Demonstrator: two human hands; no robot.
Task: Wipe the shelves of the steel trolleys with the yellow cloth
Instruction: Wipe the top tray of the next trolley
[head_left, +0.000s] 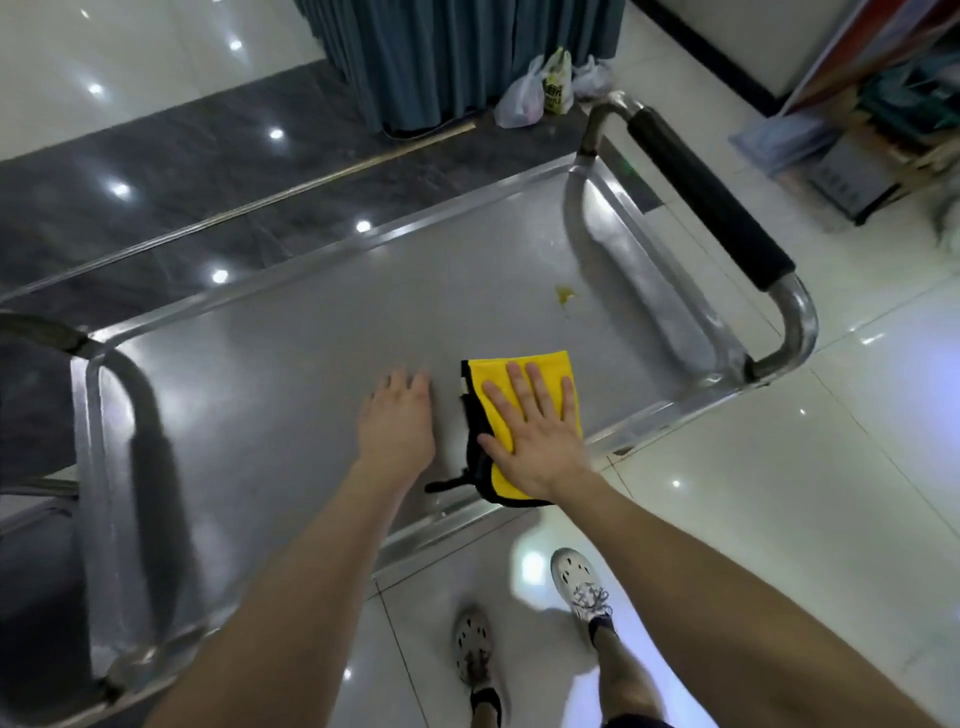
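Observation:
The steel trolley's top shelf (291, 374) fills the middle of the head view. A folded yellow cloth (498, 374) with black edging lies near the shelf's front rim. My right hand (535, 431) presses flat on the cloth with straight, spread fingers. My left hand (397, 421) rests flat on the bare steel just left of the cloth. A small yellowish stain (565, 296) sits on the shelf beyond the cloth, toward the handle end.
A black-padded handle (711, 192) arches over the trolley's right end; a steel bar (47, 327) stands at the left end. Plastic bags (540, 88) and a blue curtain (467, 52) lie behind. Boxes (852, 171) clutter the floor at right. My feet (576, 587) stand on glossy tiles.

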